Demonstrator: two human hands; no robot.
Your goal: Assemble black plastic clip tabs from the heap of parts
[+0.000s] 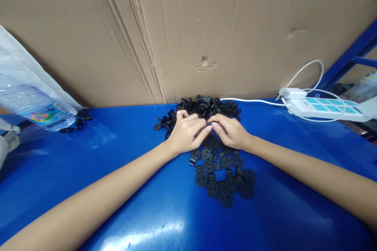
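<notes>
Left hand (187, 133) and right hand (231, 132) curling narrow over near side of black plastic heap (206, 108), fingertips almost meeting, grip on any piece hidden, cannot tell. Heap sitting at mid back edge of tabletop (118, 133); separated discs (219, 172) lying spread toward front edge, seemingly fewer than pieces remaining bunched. Power strip (324, 108) sitting near back right corner.

Plastic discs (206, 108) are lying on the table (265, 211), a power strip (326, 109) sitting rightward, a water bottle (38, 106) leftward, cardboard (188, 35) standing behind.
</notes>
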